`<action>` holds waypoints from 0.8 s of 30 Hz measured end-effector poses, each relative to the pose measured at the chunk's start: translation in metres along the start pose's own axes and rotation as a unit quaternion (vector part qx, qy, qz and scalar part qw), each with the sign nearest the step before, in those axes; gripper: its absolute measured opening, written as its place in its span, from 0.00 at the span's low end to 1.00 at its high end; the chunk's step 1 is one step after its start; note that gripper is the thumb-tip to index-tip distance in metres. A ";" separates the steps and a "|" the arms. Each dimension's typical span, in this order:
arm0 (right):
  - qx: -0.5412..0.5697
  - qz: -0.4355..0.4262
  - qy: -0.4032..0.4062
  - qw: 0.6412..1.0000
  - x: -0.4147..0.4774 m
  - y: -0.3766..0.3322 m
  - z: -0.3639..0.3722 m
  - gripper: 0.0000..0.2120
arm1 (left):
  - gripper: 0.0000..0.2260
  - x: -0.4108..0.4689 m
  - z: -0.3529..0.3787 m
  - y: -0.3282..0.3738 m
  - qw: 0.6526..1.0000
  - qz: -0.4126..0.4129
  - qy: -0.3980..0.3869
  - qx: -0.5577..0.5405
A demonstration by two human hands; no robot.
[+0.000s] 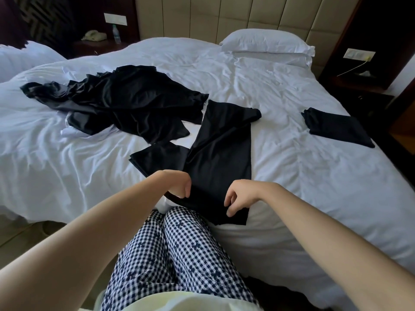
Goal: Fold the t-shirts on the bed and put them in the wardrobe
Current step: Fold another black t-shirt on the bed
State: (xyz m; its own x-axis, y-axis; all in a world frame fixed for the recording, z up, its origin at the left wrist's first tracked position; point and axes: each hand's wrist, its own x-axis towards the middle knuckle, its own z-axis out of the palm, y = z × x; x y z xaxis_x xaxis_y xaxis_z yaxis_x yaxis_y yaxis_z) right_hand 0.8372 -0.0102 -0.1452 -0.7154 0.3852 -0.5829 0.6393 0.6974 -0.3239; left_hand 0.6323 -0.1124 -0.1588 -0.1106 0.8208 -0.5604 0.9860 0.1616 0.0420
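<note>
A black t-shirt [221, 151], folded into a long strip, is laid on the bed [314, 167], its long axis running away from the person. Its near hem is pinched by the left hand [179, 187] and the right hand [239, 195], equally near.

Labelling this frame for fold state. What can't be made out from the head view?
- Crumpled black pile: number of garments unclear; dark folds merge.
- Shirt being folded: near hem partly covered by left hand and right hand.
- Folded black shirt: layers indistinguishable.
- Wardrobe: outside the frame.
- Bottle label: too small.
</note>
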 end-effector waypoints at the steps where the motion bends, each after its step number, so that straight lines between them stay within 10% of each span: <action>1: 0.019 -0.003 0.010 1.000 0.001 0.001 -0.004 0.15 | 0.15 0.002 -0.002 -0.001 1.000 -0.004 0.006 -0.015; 10: 0.004 0.012 0.277 0.961 0.025 0.030 -0.078 0.15 | 0.11 0.030 -0.057 0.008 0.960 -0.017 0.243 -0.139; 24: 0.053 0.038 0.376 0.924 0.139 0.129 -0.191 0.15 | 0.10 0.177 -0.140 0.007 0.926 -0.016 0.321 -0.200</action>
State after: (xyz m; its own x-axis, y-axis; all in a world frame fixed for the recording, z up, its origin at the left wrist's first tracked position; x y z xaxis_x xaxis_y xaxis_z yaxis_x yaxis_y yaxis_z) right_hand 0.7666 0.2483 -0.1260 -0.6357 0.7694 0.0622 0.6914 0.6034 -0.3974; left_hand 0.6022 0.1106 -0.1417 -0.3166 0.9479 0.0358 0.8702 0.2753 0.4086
